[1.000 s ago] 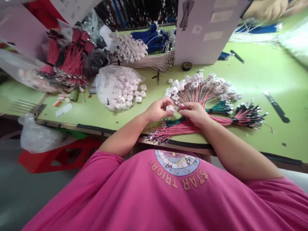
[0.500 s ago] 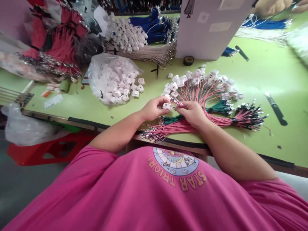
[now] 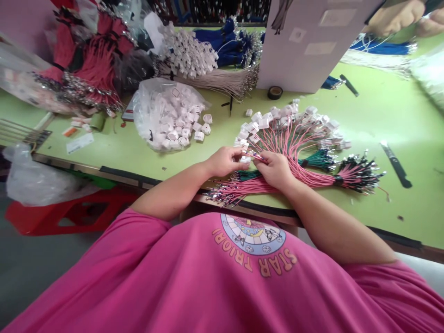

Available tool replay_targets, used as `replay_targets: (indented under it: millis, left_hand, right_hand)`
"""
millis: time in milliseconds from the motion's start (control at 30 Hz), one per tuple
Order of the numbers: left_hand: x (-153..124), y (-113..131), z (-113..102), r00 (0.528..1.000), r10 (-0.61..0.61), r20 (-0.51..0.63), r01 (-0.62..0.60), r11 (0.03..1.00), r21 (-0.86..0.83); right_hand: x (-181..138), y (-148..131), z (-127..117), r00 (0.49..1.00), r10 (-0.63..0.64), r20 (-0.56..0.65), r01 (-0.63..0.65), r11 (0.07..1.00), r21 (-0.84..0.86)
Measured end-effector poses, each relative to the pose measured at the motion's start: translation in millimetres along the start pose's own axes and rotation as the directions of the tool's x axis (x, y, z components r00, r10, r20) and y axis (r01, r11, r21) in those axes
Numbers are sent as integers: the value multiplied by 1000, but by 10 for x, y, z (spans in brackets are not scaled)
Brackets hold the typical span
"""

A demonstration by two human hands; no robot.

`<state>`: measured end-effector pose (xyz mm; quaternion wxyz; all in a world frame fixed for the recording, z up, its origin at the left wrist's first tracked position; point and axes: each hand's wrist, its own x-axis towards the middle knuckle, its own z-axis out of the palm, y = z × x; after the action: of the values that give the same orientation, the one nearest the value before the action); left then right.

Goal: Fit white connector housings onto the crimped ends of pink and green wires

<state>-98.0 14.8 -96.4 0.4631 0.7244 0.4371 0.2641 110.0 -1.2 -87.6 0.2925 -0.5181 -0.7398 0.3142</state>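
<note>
The green table (image 3: 145,155) ends just under both wrists. The loose bundle of pink wires (image 3: 243,188) beneath the right hand (image 3: 275,169) reaches that edge, so a nudge of the forearm could sweep strands off.

Just beyond the hands, the fan of pink wires with white housings (image 3: 294,132) lies crowded. A dragged lead might snag there and pull its neighbours askew.

Farther beyond the left hand (image 3: 225,162), a few pieces lie loose beside the bag of white housings (image 3: 163,115) and could scatter.

The left hand pinches a small white housing (image 3: 245,159) between thumb and fingertips. The right hand, narrowly closed, pinches a pink wire end (image 3: 255,156) against it. If misaligned, the metal tip could bend or go into the wrong cavity.

The pink shirt (image 3: 208,286) reads "STAR TRIORI". The slips on the white board (image 3: 301,51), well beyond the right hand, are too small to read.
</note>
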Motion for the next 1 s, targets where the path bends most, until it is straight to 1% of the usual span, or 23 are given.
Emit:
replay_targets:
  millis: [167,300,367,400,467,533,600,733,833,1000]
  left_hand:
    - [52,-23,65,1000,12,11,-11,998,-64]
    - [80,-4,17,1000,7,-21,-10,990,-144]
    - [99,15,-41,996,-40,-75,21,971,-239]
    - [106,24,-72,993,-75,-88,45,951,-306]
    - [110,36,-121,987,-146,-65,102,891,-443]
    - [96,37,-139,983,-184,-18,147,836,-528]
    - [70,27,-127,982,-187,3,158,820,-551]
    - [37,21,-60,983,-182,23,164,819,-550]
    - [42,40,-11,982,-184,31,169,805,-568]
    - [68,14,15,989,-148,4,123,802,-585]
  right_hand:
    - [19,10,-8,1000,-11,23,11,1000,1]
    - [12,24,-36,1000,14,-9,-13,997,70]
    - [5,44,-58,997,48,-53,-40,990,138]
    - [1,51,-71,997,56,-52,-47,986,161]
    - [-15,47,-95,995,79,-64,-65,979,193]
    - [-40,15,-110,992,117,-48,-104,972,213]
    - [-62,-35,-109,988,153,-7,-146,958,247]
    - [-49,-108,-94,988,147,38,-152,936,319]
    - [-26,-123,-106,985,166,46,-172,933,315]
    - [-43,-138,-145,988,151,41,-157,946,283]
